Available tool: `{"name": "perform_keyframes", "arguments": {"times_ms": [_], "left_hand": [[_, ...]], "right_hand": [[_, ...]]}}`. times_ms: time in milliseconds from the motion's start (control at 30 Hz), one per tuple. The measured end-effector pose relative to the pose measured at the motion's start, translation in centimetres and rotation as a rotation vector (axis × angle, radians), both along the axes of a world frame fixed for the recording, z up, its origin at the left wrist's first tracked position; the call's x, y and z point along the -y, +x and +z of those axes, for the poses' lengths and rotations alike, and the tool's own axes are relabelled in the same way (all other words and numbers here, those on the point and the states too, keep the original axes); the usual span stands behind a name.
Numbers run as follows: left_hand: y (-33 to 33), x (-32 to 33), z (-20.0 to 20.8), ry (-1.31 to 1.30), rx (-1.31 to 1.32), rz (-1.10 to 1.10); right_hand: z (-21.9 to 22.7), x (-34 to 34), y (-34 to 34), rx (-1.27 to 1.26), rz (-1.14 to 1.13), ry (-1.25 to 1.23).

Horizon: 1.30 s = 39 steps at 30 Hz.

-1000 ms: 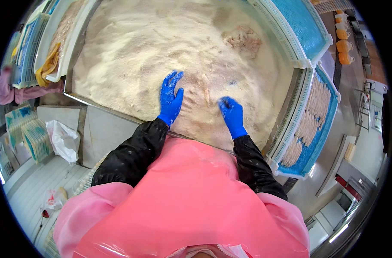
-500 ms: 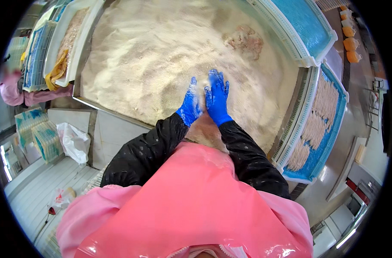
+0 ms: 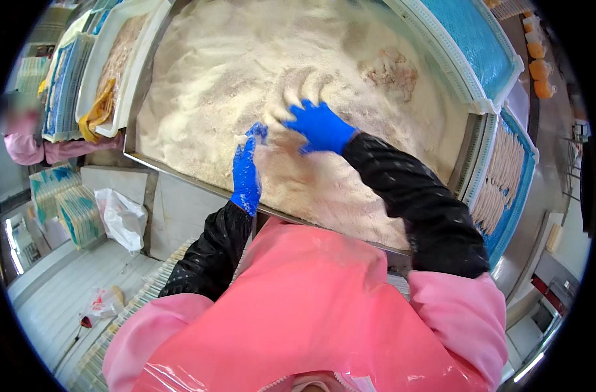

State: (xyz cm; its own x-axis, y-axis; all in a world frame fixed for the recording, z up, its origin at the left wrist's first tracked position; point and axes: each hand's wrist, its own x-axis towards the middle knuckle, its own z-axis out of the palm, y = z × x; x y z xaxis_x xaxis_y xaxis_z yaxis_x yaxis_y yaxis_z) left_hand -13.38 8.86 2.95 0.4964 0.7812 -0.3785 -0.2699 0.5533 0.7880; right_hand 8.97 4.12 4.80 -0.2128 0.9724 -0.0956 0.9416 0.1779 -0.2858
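A wide metal-edged tray (image 3: pixel 180 175) holds a deep layer of pale breadcrumb-like powder (image 3: pixel 213 98). My right hand (image 3: pixel 321 127), in a blue glove, lies palm down on the powder near the middle, fingers spread. Curved furrows run through the powder just beyond its fingertips. Nearer the front edge, my left hand (image 3: pixel 247 173), also blue-gloved, is seen edge-on above the powder. Its powdered fingers reach forward and bend slightly at the tips; I see nothing held in them. A lump of pale pink raw meat (image 3: pixel 390 72) sits partly coated at the far right of the tray.
Along the right stands a blue-lined tray (image 3: pixel 500 245) with rows of coated strips (image 3: pixel 503 163). Another blue tray (image 3: pixel 471 46) is beyond it. At left, a white tub (image 3: pixel 125 108) holds meat, with a yellow cloth or glove (image 3: pixel 98 112) over its edge. A co-worker's pink sleeve (image 3: pixel 23 147) shows far left.
My hands were side by side, both pointing forward. The right has turned leftward with fingers spread, leaving furrows; the left has moved left and nearer. The whole view has shifted slightly.
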Motion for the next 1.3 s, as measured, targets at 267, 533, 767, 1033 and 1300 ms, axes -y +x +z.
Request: {"name": "perform_keyframes", "arguments": {"times_ms": [267,533,767,1033,1300], "left_hand": [[2.4,-1.5,1.7,0.312,-0.152,0.088],[5.4,-1.5,1.4,-0.133,-0.086,-0.171],[6.9,-1.2,-1.1,-0.624,0.307,-0.225],[6.0,-1.8,-1.6,-0.241,0.188,-0.362],[6.7,0.0,1.3,-0.056,-0.143,-0.431]], "right_hand": [[0.0,11.8,5.2,-1.049,-0.829,-0.297],[0.4,16.6,9.1,-1.516,-1.197,0.096],[-8.9,7.1,7.1,-0.335,-0.957,0.370],[-5.0,9.0,4.4,-0.032,-0.602,0.301],[1.0,18.4,7.9,-1.365,-1.281,-0.056]]}}
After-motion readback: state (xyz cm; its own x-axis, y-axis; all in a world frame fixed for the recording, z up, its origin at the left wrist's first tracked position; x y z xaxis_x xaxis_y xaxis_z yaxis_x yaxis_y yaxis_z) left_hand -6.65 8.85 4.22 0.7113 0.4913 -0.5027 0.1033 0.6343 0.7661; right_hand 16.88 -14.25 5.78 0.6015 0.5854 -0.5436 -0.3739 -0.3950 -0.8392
